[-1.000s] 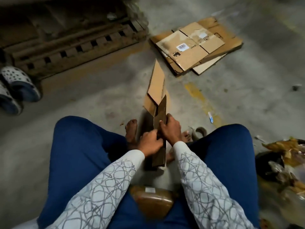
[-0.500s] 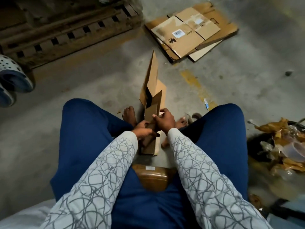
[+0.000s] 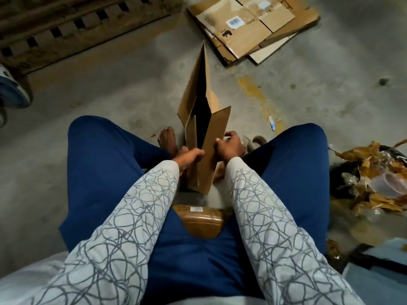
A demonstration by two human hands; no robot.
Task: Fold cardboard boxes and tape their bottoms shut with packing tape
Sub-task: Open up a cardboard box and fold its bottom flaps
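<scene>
box opened wider | upright between left hand and right hand | both gripping

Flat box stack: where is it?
Head view, upper right: the flat box stack lies on the floor beyond the held box, right of the wooden pallet.

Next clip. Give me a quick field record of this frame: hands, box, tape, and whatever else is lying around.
box: partly opened, standing on end on the floor, flaps loose
left hand: against the box's left side, grip unclear
right hand: fingers curled over the box's right edge
tape roll: between the legs, untouched
flat cardboard: stacked on the floor ahead
pallet: far left
scraps: pile at right
</scene>
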